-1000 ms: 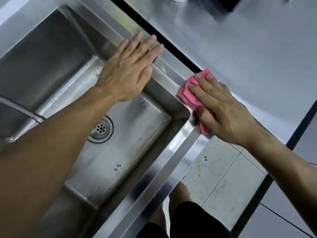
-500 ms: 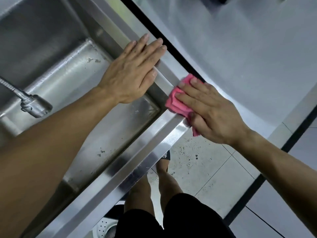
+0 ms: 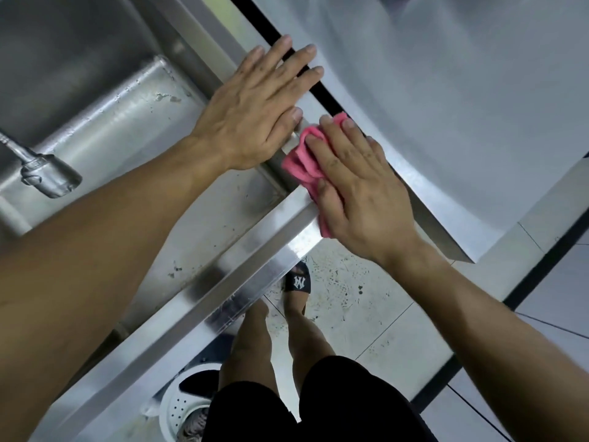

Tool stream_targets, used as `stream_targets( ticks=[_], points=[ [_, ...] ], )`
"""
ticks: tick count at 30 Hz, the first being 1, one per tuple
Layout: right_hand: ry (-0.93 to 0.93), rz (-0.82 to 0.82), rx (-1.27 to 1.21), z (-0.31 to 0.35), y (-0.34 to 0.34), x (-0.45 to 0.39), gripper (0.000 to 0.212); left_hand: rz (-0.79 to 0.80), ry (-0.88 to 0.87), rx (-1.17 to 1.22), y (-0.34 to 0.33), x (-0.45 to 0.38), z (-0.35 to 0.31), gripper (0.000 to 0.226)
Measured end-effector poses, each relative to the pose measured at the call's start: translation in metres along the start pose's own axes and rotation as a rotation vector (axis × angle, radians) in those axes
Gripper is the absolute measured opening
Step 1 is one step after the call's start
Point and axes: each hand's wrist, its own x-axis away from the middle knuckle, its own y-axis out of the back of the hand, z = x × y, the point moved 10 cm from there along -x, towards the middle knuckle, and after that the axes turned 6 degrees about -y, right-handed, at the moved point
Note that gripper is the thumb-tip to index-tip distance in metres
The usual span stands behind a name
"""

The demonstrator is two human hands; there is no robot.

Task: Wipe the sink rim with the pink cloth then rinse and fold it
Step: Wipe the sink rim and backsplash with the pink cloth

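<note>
A crumpled pink cloth lies on the near right corner of the steel sink rim. My right hand presses flat on top of it, fingers spread over the fabric, hiding most of it. My left hand rests flat and open on the right-hand rim just above the cloth, its fingertips reaching over the dark gap to the counter. The two hands nearly touch.
The steel basin lies to the left with a hose sprayer head hanging in it. A steel counter is at the right past a dark gap. Below are tiled floor, my legs, a slipper and a white perforated basket.
My right hand has slid the pink cloth along the rim to the sink's corner, closer to my left hand. My left hand has stayed flat on the rim. The view tilted downward.
</note>
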Motion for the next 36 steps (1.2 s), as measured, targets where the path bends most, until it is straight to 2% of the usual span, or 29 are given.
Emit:
stream_targets(
  ticks=[2,5,7,10,12,13,15,17,18,21,23,24,26,28,29,32,34,36],
  points=[
    [-0.067,0.003,-0.043,0.015,-0.009,0.017,0.056,-0.023,0.010,-0.010,-0.003,0.001,0.000,0.056],
    [0.159,0.117,-0.065,0.041,-0.021,0.047,0.054,-0.030,0.017,-0.010,-0.001,0.001,0.000,0.056],
    [0.240,0.130,-0.021,0.022,-0.016,0.036,0.054,-0.025,0.028,-0.009,0.000,0.001,0.000,0.057],
    [0.035,0.012,-0.035,-0.013,0.002,0.010,0.054,-0.031,0.038,-0.012,0.001,0.002,0.000,0.056],
    [-0.082,-0.033,-0.049,0.001,-0.003,0.022,0.054,-0.047,0.043,-0.010,0.001,0.002,-0.001,0.055],
    [-0.082,-0.014,-0.049,0.015,-0.011,0.033,0.056,-0.054,0.045,-0.007,0.001,0.002,-0.001,0.055],
    [0.042,0.049,-0.048,0.035,-0.020,0.046,0.056,-0.067,0.050,-0.002,0.003,0.003,-0.001,0.055],
    [0.164,0.079,-0.018,0.025,-0.016,0.038,0.054,-0.084,0.060,0.001,0.004,0.006,-0.002,0.054],
    [0.161,0.070,-0.002,0.011,-0.011,0.029,0.054,-0.093,0.064,0.003,0.005,0.007,-0.003,0.054],
    [-0.053,-0.019,-0.068,-0.017,0.003,0.012,0.054,-0.117,0.081,0.005,0.004,0.010,-0.003,0.053],
    [-0.147,-0.021,-0.110,0.002,-0.005,0.027,0.055,-0.137,0.094,0.013,0.004,0.010,-0.003,0.052],
    [-0.105,0.016,-0.118,0.018,-0.013,0.040,0.056,-0.143,0.097,0.018,0.004,0.009,-0.003,0.052],
    [0.111,0.109,-0.098,0.041,-0.023,0.056,0.054,-0.140,0.094,0.023,0.004,0.009,-0.002,0.052],
    [0.284,0.144,-0.050,0.024,-0.019,0.047,0.053,-0.138,0.090,0.019,0.005,0.010,-0.001,0.052],
    [0.287,0.139,-0.021,0.006,-0.015,0.036,0.053,-0.136,0.089,0.014,0.005,0.010,-0.001,0.052],
    [0.062,0.034,-0.017,-0.035,0.000,0.013,0.054,-0.136,0.098,0.007,0.004,0.009,-0.002,0.052],
    [-0.114,-0.046,-0.081,-0.022,0.000,0.025,0.053,-0.141,0.110,0.006,0.004,0.009,-0.001,0.052],
    [-0.118,-0.041,-0.126,0.019,-0.013,0.047,0.054,-0.141,0.116,0.007,0.003,0.010,-0.001,0.052]
  ],
)
